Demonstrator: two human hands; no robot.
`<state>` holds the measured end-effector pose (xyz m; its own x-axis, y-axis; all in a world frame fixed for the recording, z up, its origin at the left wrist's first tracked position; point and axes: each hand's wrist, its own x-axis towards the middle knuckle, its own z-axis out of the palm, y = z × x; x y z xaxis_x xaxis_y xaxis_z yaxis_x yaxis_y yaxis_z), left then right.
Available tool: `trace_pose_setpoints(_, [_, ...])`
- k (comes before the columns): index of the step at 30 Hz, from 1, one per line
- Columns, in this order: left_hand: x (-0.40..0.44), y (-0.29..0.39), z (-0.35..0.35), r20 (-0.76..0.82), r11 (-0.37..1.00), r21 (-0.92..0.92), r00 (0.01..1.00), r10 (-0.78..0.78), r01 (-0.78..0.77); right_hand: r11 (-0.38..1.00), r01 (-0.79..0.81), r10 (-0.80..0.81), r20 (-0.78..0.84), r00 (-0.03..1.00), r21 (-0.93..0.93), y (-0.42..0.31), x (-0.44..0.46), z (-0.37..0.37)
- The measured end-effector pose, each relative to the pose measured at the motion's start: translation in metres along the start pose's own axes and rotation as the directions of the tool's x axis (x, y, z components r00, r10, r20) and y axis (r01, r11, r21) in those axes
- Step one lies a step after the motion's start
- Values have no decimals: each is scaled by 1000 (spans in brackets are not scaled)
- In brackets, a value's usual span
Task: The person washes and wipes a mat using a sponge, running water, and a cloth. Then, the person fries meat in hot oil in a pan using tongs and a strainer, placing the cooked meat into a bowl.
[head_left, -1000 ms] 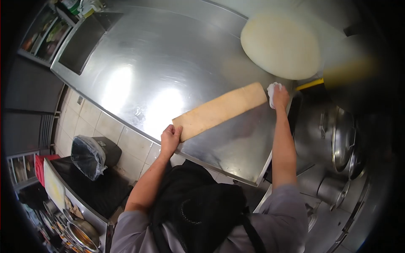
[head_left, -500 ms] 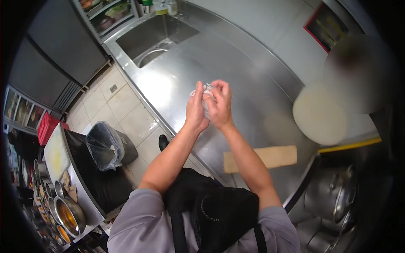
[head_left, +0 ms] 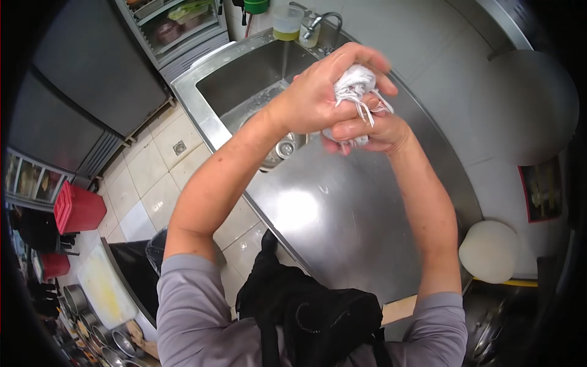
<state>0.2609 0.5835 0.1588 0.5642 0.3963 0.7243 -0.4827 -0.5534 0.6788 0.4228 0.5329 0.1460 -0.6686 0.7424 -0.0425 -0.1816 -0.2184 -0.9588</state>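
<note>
A bunched white cloth (head_left: 354, 84) with loose stringy edges is squeezed between my two hands above the steel counter, close to the sink. My left hand (head_left: 321, 92) curls over its upper part, with slightly blurred fingertips. Lower down, my right hand (head_left: 382, 131) is closed around the cloth, and some of it pokes out below the fingers. The hands press against each other, so the middle of the cloth is hidden.
Left of my hands lies the steel sink (head_left: 244, 92), with a tap (head_left: 330, 18) and containers (head_left: 287, 23) behind it. A round pale board (head_left: 489, 251) leans at the right. A red bin (head_left: 79, 208) stands on the floor; a wooden board (head_left: 398, 311) lies near my right elbow.
My hands have risen and moved toward the sink with the cloth, which now shows more. My left hand has turned over the top of it. The view has shifted toward the sink.
</note>
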Motion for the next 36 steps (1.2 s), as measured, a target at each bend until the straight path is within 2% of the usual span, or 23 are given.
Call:
trace_pose_setpoints(1, [5, -6, -17, 44, 999, -1, 998, -44, 44, 977, -60, 29, -150, 988, -206, -4, 14, -7])
trace_pose_setpoints(2, [10, -16, -33, 45, 999, -3, 998, -51, 51, 978, -61, 31, -150, 988, -199, -7, 29, -10])
trace_pose_setpoints(4, [21, -35, -59, 81, 973, 233, 997, -13, -7, 964, -105, -1, -398, 917, -244, -15, 56, -13])
trace_pose_setpoints(6, [21, -52, -75, 13, 966, 253, 998, -57, 52, 970, -98, 4, -388, 922, -222, -1, 84, -37])
trace_pose_setpoints(8, [20, -73, -90, -91, 927, 335, 986, -143, 165, 957, 31, -174, -483, 858, -289, 19, 111, -53])
trace_pose_setpoints(9, [19, -82, -95, -140, 934, 248, 964, -227, 256, 946, -18, -147, -478, 866, -323, 28, 123, -68])
trace_pose_setpoints(10, [17, -97, -100, -139, 933, 247, 963, -232, 261, 948, -18, -144, -479, 866, -319, 37, 135, -77])
trace_pose_setpoints(12, [17, -119, -112, -264, 873, 263, 901, -344, 411, 894, 16, -300, -570, 765, -448, 54, 162, -87])
trace_pose_setpoints(13, [17, -127, -117, -307, 852, 260, 876, -373, 454, 897, 15, -295, -572, 765, -443, 60, 172, -90])
trace_pose_setpoints(15, [19, -144, -125, -369, 856, 236, 857, -359, 460, 829, 56, -440, -588, 679, -556, 68, 189, -99])
trace_pose_setpoints(16, [19, -152, -128, -428, 861, 212, 836, -343, 462, 831, 56, -438, -589, 679, -554, 72, 195, -106])
trace_pose_setpoints(19, [18, -168, -138, -506, 805, 255, 783, -361, 536, 739, -55, -482, -583, 654, -672, 76, 208, -112])
trace_pose_setpoints(21, [17, -177, -143, -535, 799, 219, 754, -382, 560, 566, -304, -498, -612, 615, -766, 75, 214, -108])
trace_pose_setpoints(23, [14, -184, -145, -561, 792, 187, 725, -400, 582, 540, -371, -496, -641, 586, -756, 79, 217, -106])
trace_pose_setpoints(25, [10, -189, -144, -643, 748, 129, 629, -437, 651, 513, -433, -499, -668, 552, -741, 80, 220, -99])
trace_pose_setpoints(27, [4, -194, -140, -685, 764, 61, 584, -436, 642, 469, -592, -399, -755, 520, -656, 81, 217, -90])
trace_pose_setpoints(28, [0, -199, -137, -724, 778, -9, 533, -438, 628, 473, -593, -404, -759, 511, -651, 87, 217, -89])
trace_pose_setpoints(29, [-6, -202, -134, -715, 781, -6, 544, -440, 625, 428, -622, -390, -755, 527, -656, 98, 215, -91])
trace_pose_setpoints(31, [-26, -218, -129, -785, 657, 19, 418, -457, 754, 388, -661, -383, -765, 518, -642, 122, 209, -95])
trace_pose_setpoints(33, [-56, -244, -118, -817, 590, -73, 291, -498, 804, 395, -645, -232, -750, 619, -655, 147, 196, -95])
trace_pose_setpoints(34, [-67, -244, -112, -750, 531, -130, 267, -605, 837, 398, -628, -257, -738, 623, -669, 154, 185, -88])
trace_pose_setpoints(35, [-83, -262, -111, -734, 481, -14, 318, -600, 876, 402, -624, -279, -739, 613, -670, 162, 169, -78])
trace_pose_setpoints(36, [-96, -260, -107, -612, 536, -71, 388, -690, 841, 499, -633, -157, -780, 605, -592, 145, 147, -59])
